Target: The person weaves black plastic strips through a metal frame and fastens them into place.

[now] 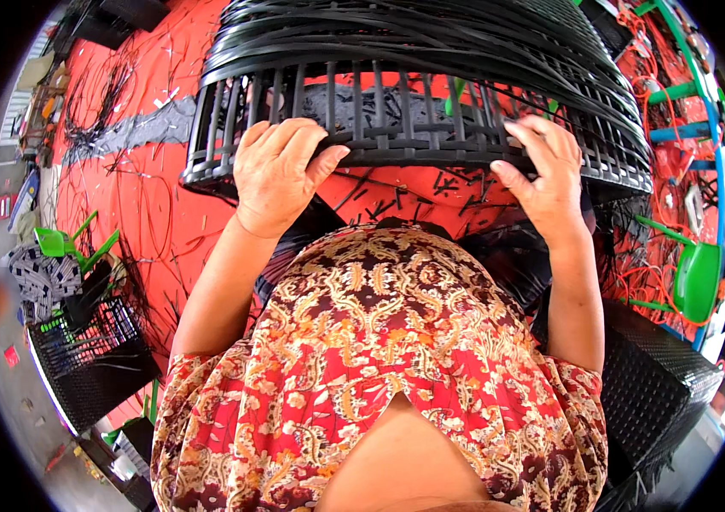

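Big black basket, woven of flat strips (414, 156), straight ahead over red floor covering (176, 224). Left hand (280, 173) curls on its near rim, seemingly gripping; right hand (548, 171) spread, thumb and fingers straddling rim, contact unclear. Probably steadying or repositioning; next move calls for firm, even hold.

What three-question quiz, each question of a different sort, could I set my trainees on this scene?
1. True or false: the left hand and the right hand are both at the near edge of the woven frame.
2. The floor left of the frame is mostly: a) blue; b) red; c) white.
3. Fill in: the strips running across the frame's upper part are ____.
Key: 1. True. 2. b. 3. black.
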Available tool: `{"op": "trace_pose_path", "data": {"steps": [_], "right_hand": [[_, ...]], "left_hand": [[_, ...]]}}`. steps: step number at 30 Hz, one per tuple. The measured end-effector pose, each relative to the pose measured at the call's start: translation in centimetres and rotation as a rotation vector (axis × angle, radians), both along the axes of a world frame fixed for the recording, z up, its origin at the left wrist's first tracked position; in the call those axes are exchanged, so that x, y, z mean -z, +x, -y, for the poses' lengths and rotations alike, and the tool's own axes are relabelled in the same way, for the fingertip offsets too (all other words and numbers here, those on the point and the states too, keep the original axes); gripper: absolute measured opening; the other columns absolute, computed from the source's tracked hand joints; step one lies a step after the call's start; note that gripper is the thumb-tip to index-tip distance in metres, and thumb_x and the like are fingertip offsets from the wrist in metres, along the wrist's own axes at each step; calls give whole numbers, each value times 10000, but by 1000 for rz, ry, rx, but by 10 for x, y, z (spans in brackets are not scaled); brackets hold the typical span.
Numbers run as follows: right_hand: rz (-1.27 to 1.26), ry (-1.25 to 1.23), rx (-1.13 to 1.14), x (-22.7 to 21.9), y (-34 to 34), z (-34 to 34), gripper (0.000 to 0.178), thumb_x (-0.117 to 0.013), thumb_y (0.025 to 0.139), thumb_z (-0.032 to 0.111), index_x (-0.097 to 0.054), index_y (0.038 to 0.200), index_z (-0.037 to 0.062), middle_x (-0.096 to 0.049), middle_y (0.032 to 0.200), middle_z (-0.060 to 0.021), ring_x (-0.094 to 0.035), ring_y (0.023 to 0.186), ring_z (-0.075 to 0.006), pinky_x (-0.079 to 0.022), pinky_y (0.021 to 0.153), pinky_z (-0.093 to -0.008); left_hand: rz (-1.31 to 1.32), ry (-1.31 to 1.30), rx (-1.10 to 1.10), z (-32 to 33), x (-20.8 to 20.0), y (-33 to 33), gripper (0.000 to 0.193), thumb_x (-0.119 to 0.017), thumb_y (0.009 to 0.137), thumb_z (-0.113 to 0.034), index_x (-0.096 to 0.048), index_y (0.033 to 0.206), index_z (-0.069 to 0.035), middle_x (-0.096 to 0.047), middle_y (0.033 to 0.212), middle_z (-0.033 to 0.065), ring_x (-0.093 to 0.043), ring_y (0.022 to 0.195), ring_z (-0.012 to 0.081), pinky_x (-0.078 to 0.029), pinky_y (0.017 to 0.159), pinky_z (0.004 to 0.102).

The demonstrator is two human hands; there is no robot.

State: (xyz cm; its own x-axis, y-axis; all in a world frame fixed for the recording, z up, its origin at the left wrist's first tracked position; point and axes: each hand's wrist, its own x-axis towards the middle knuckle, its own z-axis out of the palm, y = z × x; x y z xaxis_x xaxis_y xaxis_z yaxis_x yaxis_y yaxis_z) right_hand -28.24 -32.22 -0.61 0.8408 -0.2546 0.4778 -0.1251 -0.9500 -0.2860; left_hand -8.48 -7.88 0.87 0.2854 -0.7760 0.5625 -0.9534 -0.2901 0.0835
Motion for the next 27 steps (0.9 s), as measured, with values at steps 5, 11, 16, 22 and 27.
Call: {"op": "trace_pose_path", "data": {"steps": [5,11,16,22,27], "right_hand": [[39,29,46,7,-8,3,359,-714,706,299,-623,971,75,-548,1004,-78,-498,955,-277,-369,853,-377],[-39,5,-112,-7,30,-40,511,-697,726,294,-544,1177,110,-492,1171,-77,-441,1099,-282,-310,939,-400],[-22,-16,-62,8,19,-39,431,-678,746,246,-576,1138,100,-526,1090,-74,-477,1028,-270,-316,911,-399],[-45,-123,-59,-5,46,-65,531,-694,692,259,-531,1179,123,-501,1198,-43,-459,1108,-247,-301,903,-396],[15,-32,-11,12,44,-67,381,-688,669,269,-564,1013,161,-513,1044,3,-480,991,-189,-301,804,-409]], "left_hand": [[52,-39,4,5,5,-2,241,-684,731,-274,-628,853,-74,-611,964,32,-578,777,208,-433,694,325],[-29,65,-55,-9,7,1,314,-666,727,-322,-625,918,-76,-587,1033,27,-564,831,224,-412,744,354],[-16,8,23,-8,14,-3,373,-660,721,-348,-611,952,-59,-553,1072,28,-541,892,189,-402,794,326],[0,26,-165,-22,-12,8,471,-706,668,-326,-594,1079,-125,-479,1246,78,-462,1116,268,-343,922,415],[-101,174,-219,-68,-2,34,385,-694,708,-186,-620,1080,-117,-549,1182,83,-511,1078,288,-380,909,395]]}}
